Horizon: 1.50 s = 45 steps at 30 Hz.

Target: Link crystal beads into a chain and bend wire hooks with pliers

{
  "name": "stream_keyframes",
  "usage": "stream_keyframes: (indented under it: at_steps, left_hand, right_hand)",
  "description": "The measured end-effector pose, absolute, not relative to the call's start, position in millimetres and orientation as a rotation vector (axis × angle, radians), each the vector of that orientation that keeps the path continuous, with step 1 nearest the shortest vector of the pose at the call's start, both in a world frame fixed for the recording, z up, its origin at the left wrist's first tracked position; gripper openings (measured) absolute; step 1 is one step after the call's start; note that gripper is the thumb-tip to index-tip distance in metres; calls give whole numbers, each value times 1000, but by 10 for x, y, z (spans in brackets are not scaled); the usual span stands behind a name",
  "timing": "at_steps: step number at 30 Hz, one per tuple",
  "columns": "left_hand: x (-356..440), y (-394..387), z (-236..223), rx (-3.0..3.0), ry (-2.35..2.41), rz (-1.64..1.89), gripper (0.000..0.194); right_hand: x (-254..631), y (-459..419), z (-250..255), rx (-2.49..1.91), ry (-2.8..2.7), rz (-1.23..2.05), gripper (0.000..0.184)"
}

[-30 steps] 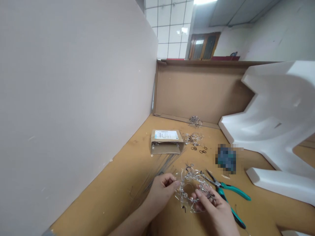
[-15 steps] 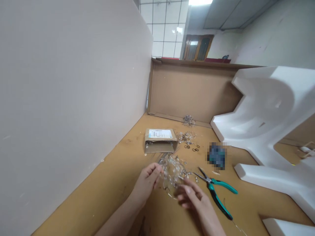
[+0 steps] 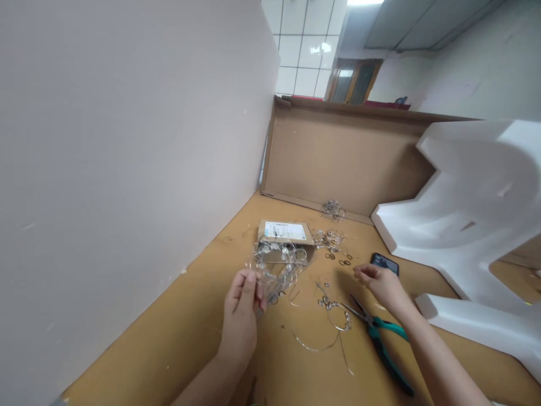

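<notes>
My left hand [image 3: 243,304] pinches a tangle of shiny wire loops with clear beads [image 3: 276,265], lifted off the table in front of a small cardboard box [image 3: 287,230]. My right hand [image 3: 382,285] is raised to the right, its fingertips pressed together; whether anything tiny sits between them is hidden. Just behind it lies a dark phone [image 3: 386,263], partly covered by the hand. Between the hands rest a wire ring with small metal pieces [image 3: 339,327] and a loose thin wire [image 3: 315,348]. Needle-nose pliers [image 3: 382,352] with green handles lie under my right forearm, jaws apart.
Behind the box are a pile of small wire pieces [image 3: 332,239] and another silvery pile [image 3: 333,210]. A few dark rings [image 3: 344,263] lie near them. White foam blocks [image 3: 460,231] stand at right, a cardboard wall [image 3: 346,158] at the back, a pale panel [image 3: 147,141] at left.
My left hand has raised the wire tangle toward the box. My right hand has left the tangle, moving right and away toward the phone. A wire ring and loose wire now show on the table.
</notes>
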State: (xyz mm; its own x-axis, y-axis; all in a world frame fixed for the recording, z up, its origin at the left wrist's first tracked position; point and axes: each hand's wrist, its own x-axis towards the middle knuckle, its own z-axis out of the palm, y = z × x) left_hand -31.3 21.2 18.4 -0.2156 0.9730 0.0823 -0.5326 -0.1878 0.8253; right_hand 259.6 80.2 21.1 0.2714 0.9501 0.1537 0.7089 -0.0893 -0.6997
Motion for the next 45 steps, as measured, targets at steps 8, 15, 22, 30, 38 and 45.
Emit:
stream_keyframes:
  at_steps: [8,15,22,30,38,45]
  left_hand:
    - [-447,280,281,565,691,1877,19]
    - [-423,255,277,565,664,1841,20]
    - [-422,253,292,574,690,1829,20]
    - [-358,192,312,632,720,1747,21]
    - [-359,208,258,671,720,1696,21]
    - [-339,235,233,765,844,1651,21]
  right_hand:
    - [2058,721,48,-1813,-2026,429,18]
    - [1156,623,39,-1609,-2364,306,21]
    - [964,488,-53,-1781,-2313,49,20]
    - [1965,386,-23,-2143,-2110,-26,22]
    - [1978,188,-206,-2019,-2219,118,16]
    - [2022,173,-179,-2029,-2172,178,24]
